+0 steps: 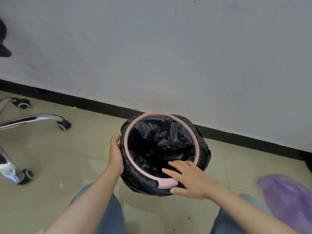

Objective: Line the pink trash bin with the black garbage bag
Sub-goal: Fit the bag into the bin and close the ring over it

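Note:
The pink trash bin [125, 141] stands on the floor near the wall; only its pink rim ring shows. The black garbage bag [162, 137] hangs crumpled inside it and folds over the outside, held under the ring. My left hand [115, 153] lies flat against the bag-covered left side of the bin. My right hand [187, 179] rests on the near rim by the ring's wider pink tab [166, 184], fingers spread over the opening, thumb under the tab.
A chrome office-chair base with black castors [64, 124] stands at the left. A purple plastic bag [288, 203] lies at the right, blurred. The white wall with a black baseboard [101, 103] runs just behind the bin. My knees in jeans are at the bottom.

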Tool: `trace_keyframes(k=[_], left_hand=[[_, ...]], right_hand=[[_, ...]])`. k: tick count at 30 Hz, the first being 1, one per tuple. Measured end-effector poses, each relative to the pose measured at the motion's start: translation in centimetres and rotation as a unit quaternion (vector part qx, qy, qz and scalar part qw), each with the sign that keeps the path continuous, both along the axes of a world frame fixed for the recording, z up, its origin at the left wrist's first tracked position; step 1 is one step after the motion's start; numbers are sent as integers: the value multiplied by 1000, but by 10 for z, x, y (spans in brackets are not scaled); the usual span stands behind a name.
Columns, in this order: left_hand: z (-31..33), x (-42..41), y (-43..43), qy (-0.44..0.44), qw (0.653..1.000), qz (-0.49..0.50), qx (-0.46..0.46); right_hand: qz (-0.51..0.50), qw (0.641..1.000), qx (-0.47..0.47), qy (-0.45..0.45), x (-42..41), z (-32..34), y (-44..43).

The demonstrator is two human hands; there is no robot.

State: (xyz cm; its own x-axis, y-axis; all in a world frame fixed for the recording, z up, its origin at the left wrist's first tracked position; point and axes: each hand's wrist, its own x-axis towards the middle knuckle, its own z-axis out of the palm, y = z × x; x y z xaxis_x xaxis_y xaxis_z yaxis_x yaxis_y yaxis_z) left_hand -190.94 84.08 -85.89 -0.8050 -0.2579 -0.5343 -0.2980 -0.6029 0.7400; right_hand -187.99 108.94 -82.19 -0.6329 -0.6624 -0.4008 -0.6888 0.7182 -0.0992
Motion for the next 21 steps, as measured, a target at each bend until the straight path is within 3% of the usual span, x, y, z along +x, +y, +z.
trace_keyframes(k=[3,6,11,16,18,21], left_hand=[[6,-4,1,6,993,-47,-112],[3,-5,2,12,963,-92,-254],[-6,-2,2,4,960,-88,-265],[-2,-17,0,-26,952,-108,-286],[2,-27,-2,-64,930,-120,-342],[7,-30,-3,-80,870,-121,-472]], right_hand=[[-4,1000,10,9,4,-10,-3],[-11,1000,1,17,4,-13,-5],[-10,1000,13,9,-1,-14,-5],[-2,996,8,87,-10,-10,-11],[-12,998,5,58,-17,-14,-14],[-53,997,-5,58,-32,-21,-21]])
